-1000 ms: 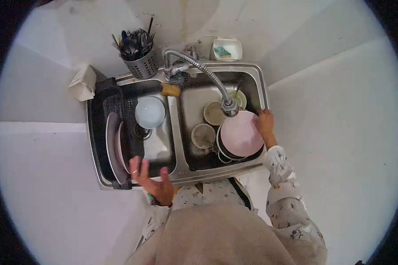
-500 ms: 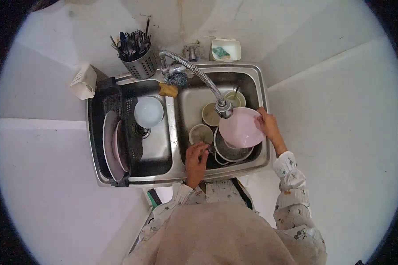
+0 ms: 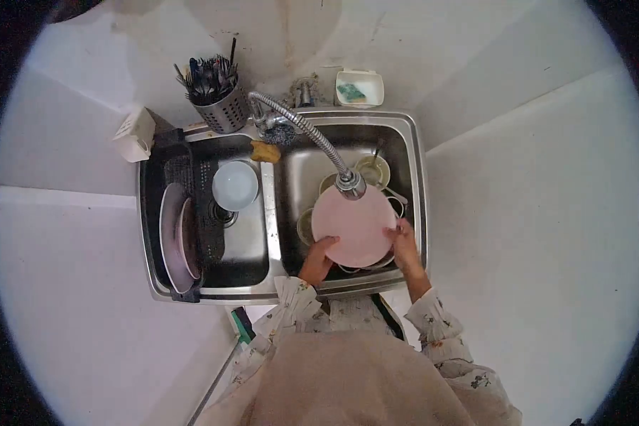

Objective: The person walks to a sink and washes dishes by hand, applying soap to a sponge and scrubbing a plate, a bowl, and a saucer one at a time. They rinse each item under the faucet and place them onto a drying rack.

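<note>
A round pink plate (image 3: 353, 228) is held over the right basin, under the faucet head (image 3: 351, 183). My left hand (image 3: 319, 261) grips its lower left edge, with the thumb on the face. On the right edge, my right hand (image 3: 405, 248) is closed around the rim. Behind and below the plate, several dishes sit in the basin, mostly covered by it. A bowl with a utensil (image 3: 373, 170) shows beyond the plate, and part of another bowl (image 3: 306, 227) shows at its left. Whether water is running cannot be made out.
In the left basin stand a white bowl (image 3: 235, 186) and a dark rack (image 3: 179, 167) with plates on edge. A yellow sponge (image 3: 265, 151) lies on the divider. Behind are a metal cutlery holder (image 3: 222, 110) and a white container (image 3: 360, 88) with a green sponge.
The plate has moved left and nearer me, beneath the faucet head. My left hand, free before beside the bowls, has taken hold of its left edge. My right hand still holds it.
</note>
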Tool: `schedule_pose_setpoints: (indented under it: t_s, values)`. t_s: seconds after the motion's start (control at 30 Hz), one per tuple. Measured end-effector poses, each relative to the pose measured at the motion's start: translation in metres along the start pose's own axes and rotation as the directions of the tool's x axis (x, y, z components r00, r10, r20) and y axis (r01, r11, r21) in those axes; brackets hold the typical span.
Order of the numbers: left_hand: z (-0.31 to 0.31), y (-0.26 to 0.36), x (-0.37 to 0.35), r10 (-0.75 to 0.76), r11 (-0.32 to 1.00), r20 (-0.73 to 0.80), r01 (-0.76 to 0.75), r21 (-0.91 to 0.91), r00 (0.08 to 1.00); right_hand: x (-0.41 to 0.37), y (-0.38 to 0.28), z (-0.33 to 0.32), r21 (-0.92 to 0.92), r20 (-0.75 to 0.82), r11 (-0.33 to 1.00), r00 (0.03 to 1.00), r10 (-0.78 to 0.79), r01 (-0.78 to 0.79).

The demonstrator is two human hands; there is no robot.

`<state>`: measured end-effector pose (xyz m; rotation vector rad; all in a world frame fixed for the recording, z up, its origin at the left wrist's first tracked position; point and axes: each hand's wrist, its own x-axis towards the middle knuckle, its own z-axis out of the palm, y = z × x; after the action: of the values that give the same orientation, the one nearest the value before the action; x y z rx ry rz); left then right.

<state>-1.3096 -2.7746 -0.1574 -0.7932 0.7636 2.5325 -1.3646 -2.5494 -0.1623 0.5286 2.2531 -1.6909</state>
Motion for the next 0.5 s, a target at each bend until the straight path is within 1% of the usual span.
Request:
schedule_pose_setpoints:
  t_s: [0.03,0.07,0.1,0.13,0.17,0.2,0.23,0.3,0.33,0.37,0.43,0.47,0.5]
  values:
    - [-0.015,-0.006,0.006,0.003,0.997,-0.006,-0.003,-0.072,1.0,-0.006,-0.006,0.01,0.156,0.03,0.986,0.998,0.047,-0.051]
    - [-0.027,-0.013,0.013,0.006,0.99,-0.012,-0.008,-0.143,1.0,-0.009,-0.017,0.013,0.157,0.031,0.986,0.998,0.046,-0.051]
    - [-0.013,-0.002,0.003,0.068,0.992,-0.088,-0.077,-0.104,0.994,-0.008,-0.031,0.016,0.061,0.102,0.996,0.993,0.063,-0.069]
    - [-0.014,-0.002,0.005,0.074,0.991,-0.093,-0.084,-0.106,0.993,-0.005,-0.048,0.018,-0.038,0.174,0.996,0.981,0.084,-0.078]
    - [-0.018,-0.003,0.007,0.097,0.99,-0.198,-0.115,-0.08,0.975,0.003,-0.068,0.018,-0.406,0.151,0.914,0.988,0.035,0.03]
    - [-0.023,-0.001,0.008,0.119,0.989,-0.301,-0.141,-0.053,0.946,0.02,-0.077,0.019,-0.45,0.169,0.866,0.973,-0.157,0.218]
    - [-0.025,0.001,0.007,0.124,0.988,-0.305,-0.147,-0.054,0.944,0.038,-0.087,0.02,-0.487,0.196,0.779,0.919,-0.342,0.394]
    - [-0.026,0.007,0.003,0.327,0.945,-0.286,-0.304,0.125,0.9,0.068,-0.131,0.031,-0.502,0.145,0.667,0.814,-0.562,0.55]
    - [-0.02,0.012,-0.002,0.33,0.944,-0.294,-0.308,0.12,0.897,0.085,-0.155,0.039,-0.522,0.137,0.621,0.776,-0.616,0.585]
    - [-0.012,0.018,-0.009,0.39,0.92,-0.302,-0.358,0.157,0.87,0.105,-0.175,0.049,-0.542,0.131,0.571,0.734,-0.667,0.616]
    - [-0.011,0.022,-0.01,0.483,0.875,-0.301,-0.439,0.206,0.822,0.151,-0.207,0.072,-0.662,0.2,0.409,0.673,-0.712,0.629]
    - [-0.011,0.022,-0.012,0.489,0.872,-0.312,-0.446,0.202,0.814,0.181,-0.214,0.085,-0.694,0.25,0.342,0.658,-0.71,0.633]
    - [-0.007,0.024,-0.017,0.48,0.875,-0.344,-0.408,0.261,0.807,0.21,-0.215,0.097,-0.72,0.302,0.271,0.641,-0.706,0.638]
